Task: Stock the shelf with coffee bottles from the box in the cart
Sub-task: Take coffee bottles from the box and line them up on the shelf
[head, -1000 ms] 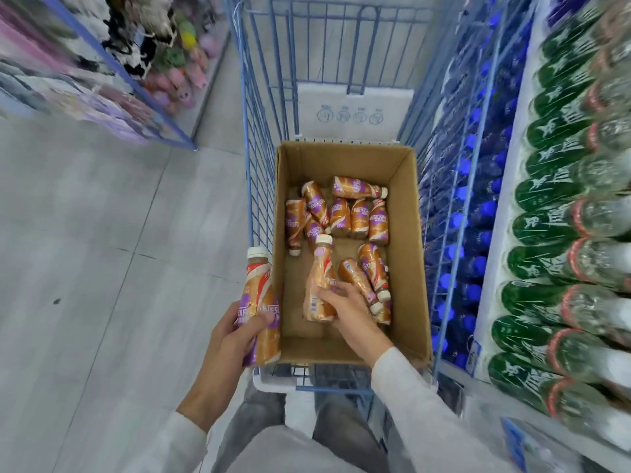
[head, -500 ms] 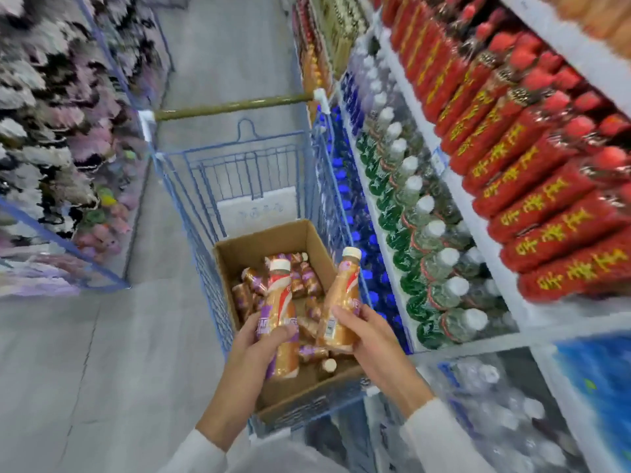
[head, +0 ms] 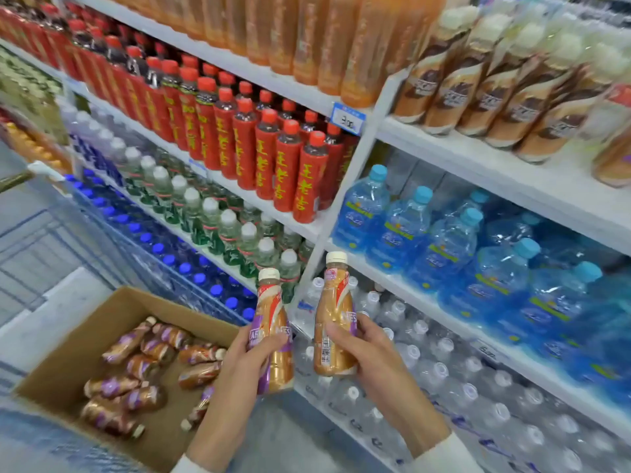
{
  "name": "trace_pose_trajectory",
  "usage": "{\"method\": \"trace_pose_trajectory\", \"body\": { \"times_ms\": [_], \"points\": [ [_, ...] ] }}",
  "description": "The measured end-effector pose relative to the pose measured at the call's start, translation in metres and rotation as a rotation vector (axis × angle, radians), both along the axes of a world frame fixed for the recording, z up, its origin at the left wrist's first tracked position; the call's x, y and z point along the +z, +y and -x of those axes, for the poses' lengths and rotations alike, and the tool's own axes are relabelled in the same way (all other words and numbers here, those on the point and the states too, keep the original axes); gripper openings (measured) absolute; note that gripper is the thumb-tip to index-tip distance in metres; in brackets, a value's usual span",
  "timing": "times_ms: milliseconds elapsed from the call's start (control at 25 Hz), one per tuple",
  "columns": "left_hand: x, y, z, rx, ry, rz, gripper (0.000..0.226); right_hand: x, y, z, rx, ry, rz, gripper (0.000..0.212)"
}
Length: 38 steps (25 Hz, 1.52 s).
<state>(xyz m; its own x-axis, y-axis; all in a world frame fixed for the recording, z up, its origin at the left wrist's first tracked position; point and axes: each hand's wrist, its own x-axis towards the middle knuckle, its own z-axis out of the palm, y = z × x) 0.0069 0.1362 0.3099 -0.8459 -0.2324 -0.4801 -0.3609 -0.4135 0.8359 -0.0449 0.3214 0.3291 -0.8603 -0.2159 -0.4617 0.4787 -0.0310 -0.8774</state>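
My left hand [head: 239, 377] grips one upright coffee bottle [head: 273, 322], tan and purple with a cream cap. My right hand [head: 368, 356] grips a second coffee bottle [head: 333, 312], also upright, just to the right of the first. Both are raised in front of the shelving. Below left, the cardboard box [head: 78, 339] in the blue wire cart [head: 41, 240] holds several more coffee bottles [head: 136, 370] lying on their sides. A row of similar brown coffee bottles [head: 495, 97] stands on the upper right shelf [head: 478, 158].
Shelves to the right carry red tea bottles [head: 266, 158], green-labelled bottles [head: 211, 220], large blue water bottles [head: 444, 244], clear water bottles [head: 461, 380] low down and orange drinks [head: 307, 35] on top. A white upright [head: 345, 186] divides the shelf bays.
My right hand took a bottle out of the box and rose with it. Both hands lifted their bottles, and my view swung up and right from the cart to the shelves.
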Motion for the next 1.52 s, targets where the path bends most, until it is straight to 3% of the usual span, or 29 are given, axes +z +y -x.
{"method": "trace_pose_trajectory", "body": {
  "times_ms": [200, 280, 400, 560, 720, 800, 920, 1200, 1280, 1520],
  "points": [
    [0.036, 0.109, 0.03, -0.266, 0.028, -0.019, 0.076, 0.028, 0.111, -0.025, -0.257, 0.078, 0.016, 0.074],
    [0.052, 0.155, 0.04, -0.324, 0.059, -0.02, 0.076, 0.037, 0.155, -0.032, -0.349, 0.096, 0.006, 0.084],
    [0.076, 0.232, 0.051, -0.4, 0.134, 0.006, 0.057, 0.054, 0.229, -0.038, -0.449, 0.143, -0.014, 0.093],
    [0.115, 0.326, 0.066, -0.442, 0.223, 0.021, 0.022, 0.093, 0.322, -0.045, -0.501, 0.23, -0.004, 0.073],
    [0.147, 0.403, 0.095, -0.54, 0.341, 0.059, 0.049, 0.136, 0.4, -0.037, -0.553, 0.341, -0.029, 0.055],
    [0.162, 0.435, 0.112, -0.535, 0.376, 0.083, 0.045, 0.155, 0.43, -0.025, -0.592, 0.372, -0.06, 0.05],
    [0.188, 0.473, 0.14, -0.549, 0.472, 0.119, 0.031, 0.177, 0.461, 0.002, -0.651, 0.409, -0.111, 0.043],
    [0.213, 0.529, 0.201, -0.604, 0.748, 0.411, 0.06, 0.195, 0.494, 0.073, -0.755, 0.621, -0.271, 0.063],
    [0.206, 0.534, 0.212, -0.613, 0.793, 0.473, 0.068, 0.191, 0.499, 0.084, -0.738, 0.646, -0.316, 0.059],
    [0.188, 0.538, 0.223, -0.606, 0.861, 0.481, 0.069, 0.174, 0.504, 0.098, -0.687, 0.709, -0.417, 0.063]
  ]
}}
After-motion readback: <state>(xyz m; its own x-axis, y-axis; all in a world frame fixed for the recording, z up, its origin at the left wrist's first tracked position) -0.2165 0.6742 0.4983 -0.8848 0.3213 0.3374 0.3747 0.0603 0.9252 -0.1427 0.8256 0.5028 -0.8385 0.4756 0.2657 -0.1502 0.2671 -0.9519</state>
